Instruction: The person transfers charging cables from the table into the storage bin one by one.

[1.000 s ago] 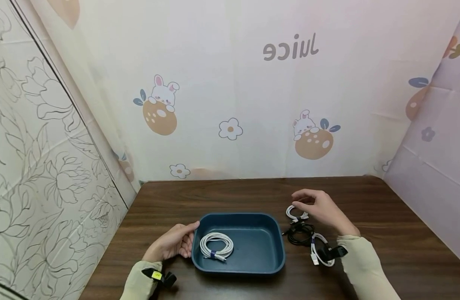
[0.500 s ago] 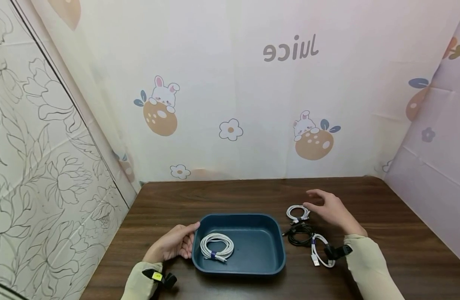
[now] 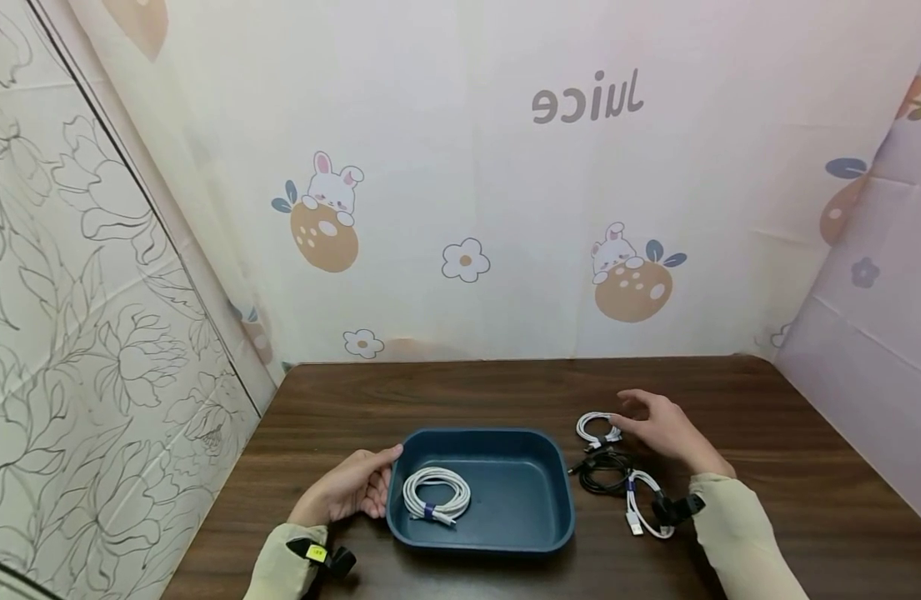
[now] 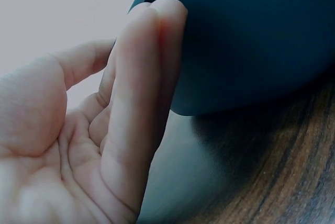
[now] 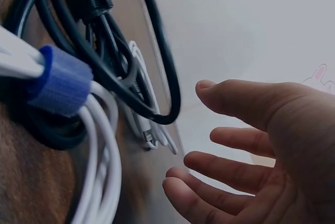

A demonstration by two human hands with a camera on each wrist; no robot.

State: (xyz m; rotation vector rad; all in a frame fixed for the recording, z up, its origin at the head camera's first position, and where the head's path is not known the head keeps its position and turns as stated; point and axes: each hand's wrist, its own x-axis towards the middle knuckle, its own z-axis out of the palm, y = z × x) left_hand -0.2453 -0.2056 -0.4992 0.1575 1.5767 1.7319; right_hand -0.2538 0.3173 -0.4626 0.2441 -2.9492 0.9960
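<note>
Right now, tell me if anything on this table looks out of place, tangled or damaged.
Nothing stands out. One white coil lies in the blue tray; two white coils and a black one sit bundled on the table. The word Juice reads mirrored.

Head view: high, looking forward and down across the wooden table [image 3: 468,396] toward the printed backdrop, far enough off to take in both hands, the blue tray [image 3: 481,542] and the cable bundles. Left wrist view: very close at table level, facing along the left hand [image 4: 78,145] pressed to the tray's outer wall [image 4: 251,41], shared with the head view. Right wrist view: low and close, past the black cable [image 5: 104,62] toward the right hand [image 5: 261,145], both also in the head view.
</note>
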